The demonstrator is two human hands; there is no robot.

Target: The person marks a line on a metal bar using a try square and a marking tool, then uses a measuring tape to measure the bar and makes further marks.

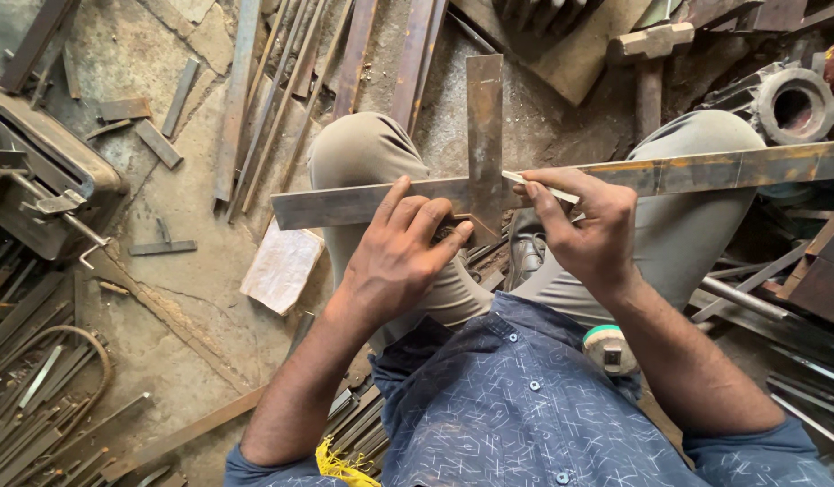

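A long flat metal bar (pixel 669 171) is lying across the person's knees, running from 9 o'clock to 3 o'clock near the middle of the view. A metal square (pixel 484 135) is sitting on top of it, with its blade pointing up toward 12 o'clock. The square is making a straight edge across the bar, so a line drawn beside it looks likely to come out straight.

The left hand (pixel 401 257) is pressing down flat where the square and the bar are crossing. Its fingers are spread and are touching both pieces, which seems to be keeping them from sliding. The right hand (pixel 590 230) is pinching a thin white marking stick (pixel 536 185). The tip of the stick is touching the bar just beside the square's edge, at about 3 o'clock from the square.

Around the person, at 12 o'clock, a hammer (pixel 650 63) is lying on the dusty floor (pixel 164 243). At 9 o'clock, thin steel rods (pixel 273 99) and small scraps are lying about. A piece of white paper (pixel 282 266) is resting near the left knee. At 6 o'clock, a round tool with a green rim (pixel 608 347) is peeking out beside the blue shirt.
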